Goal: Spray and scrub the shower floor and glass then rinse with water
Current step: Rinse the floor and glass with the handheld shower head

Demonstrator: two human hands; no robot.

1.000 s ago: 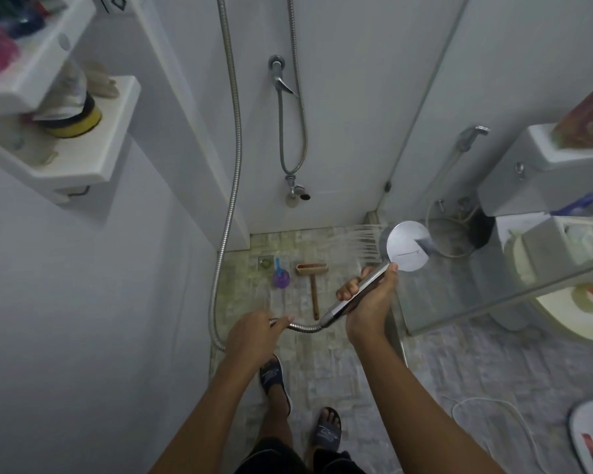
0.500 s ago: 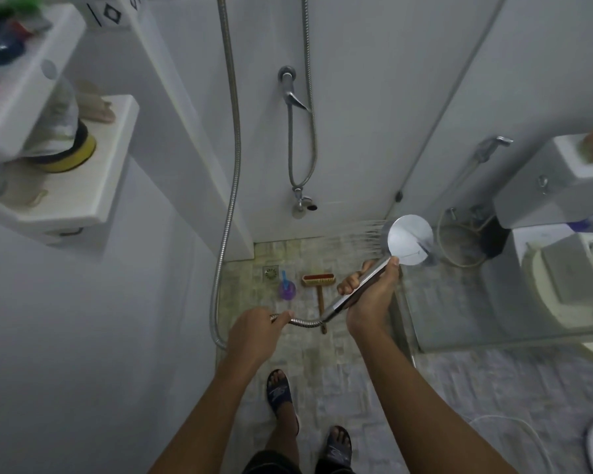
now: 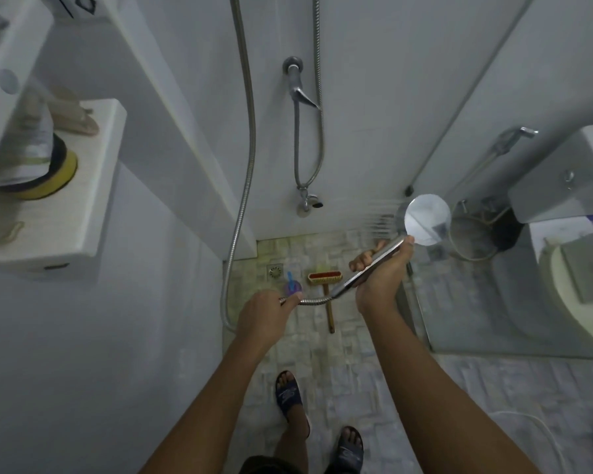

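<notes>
The shower head (image 3: 427, 218) is in your right hand (image 3: 380, 275), with your fingers (image 3: 365, 260) wrapped round its handle, and it sits beside the near edge of the glass (image 3: 493, 302). Over the last second it rises a little and drifts towards the back wall (image 3: 374, 97). Its thin jets (image 3: 379, 217) fan out to your left, so they now reach the foot of that wall rather than the far floor tiles. Your left hand (image 3: 266, 314) keeps its grip on the hose (image 3: 314, 301) just behind the handle, fingers closed round it, and holds the slack clear.

This looks like the rinse, with the water already running. The glass itself seems to get none of the spray, because the face of the head points away from it. The brush (image 3: 325, 278) lies untouched on the shower floor (image 3: 322, 354) near the drain (image 3: 275, 271). Scrubbing appears to be finished, though these frames cannot confirm that.
</notes>
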